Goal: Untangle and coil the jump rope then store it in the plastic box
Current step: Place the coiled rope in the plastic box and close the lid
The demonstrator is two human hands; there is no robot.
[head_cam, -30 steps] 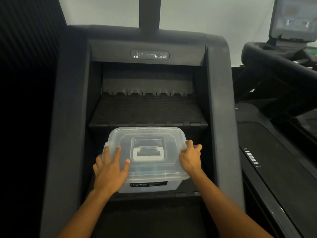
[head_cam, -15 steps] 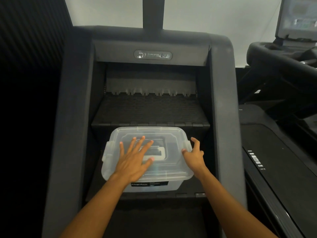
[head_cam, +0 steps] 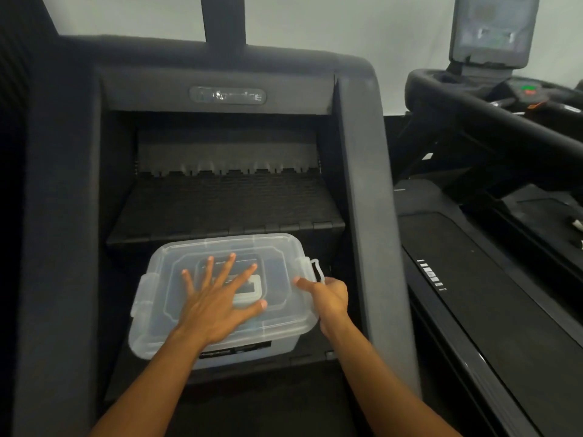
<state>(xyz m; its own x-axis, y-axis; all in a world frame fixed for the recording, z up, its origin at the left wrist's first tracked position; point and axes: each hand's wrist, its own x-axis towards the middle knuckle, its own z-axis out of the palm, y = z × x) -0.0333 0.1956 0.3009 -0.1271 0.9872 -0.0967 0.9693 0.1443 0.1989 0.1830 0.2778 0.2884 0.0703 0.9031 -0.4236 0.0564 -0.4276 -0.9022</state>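
Clear, see-through plastic box (head_cam: 293,316) with a black label (head_cam: 235,351) on its front. Dark grey stair machine (head_cam: 362,171), black ribbed steps (head_cam: 227,200). Black treadmill (head_cam: 492,310) with small white marks (head_cam: 431,275). Pale grey wall (head_cam: 347,29).

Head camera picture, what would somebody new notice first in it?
First, the clear plastic box with its lid on, sitting on a dark step of the stair machine at lower centre. The left hand lies flat and spread on the lid, while the right hand works the flipped-out latch on the box's right side.
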